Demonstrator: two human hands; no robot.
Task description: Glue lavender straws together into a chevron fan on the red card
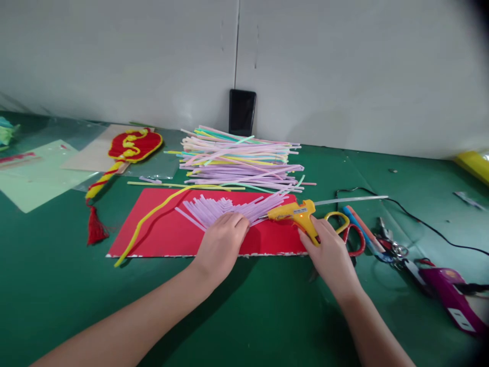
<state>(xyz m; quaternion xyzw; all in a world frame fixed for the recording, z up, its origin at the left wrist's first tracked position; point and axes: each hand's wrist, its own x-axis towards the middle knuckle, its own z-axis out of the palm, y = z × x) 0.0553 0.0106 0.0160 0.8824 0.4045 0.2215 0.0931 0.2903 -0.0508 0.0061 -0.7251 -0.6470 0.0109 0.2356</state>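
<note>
My right hand (330,250) is wrapped round the handle of a yellow hot glue gun (292,211), whose metal nozzle points left. A clear glue stick (351,200) sticks out of its back end. My left hand (225,239) is closed at the lower part of a fan of lilac pipe cleaners (208,210), close to the nozzle; its fingertips are hidden from me. Beneath the fan lies a red board (153,239) with a chipped white front edge. Across the board's left side runs a bent yellow pipe cleaner (147,216).
Behind the board lies a pile of coloured pipe cleaners (240,163). A black phone (242,112) leans on the wall. Left is a red and yellow fan-shaped craft (133,147) with a tassel (96,227). Right are scissors (355,239), keys (397,250), a purple power strip (451,295) and a cord (431,227).
</note>
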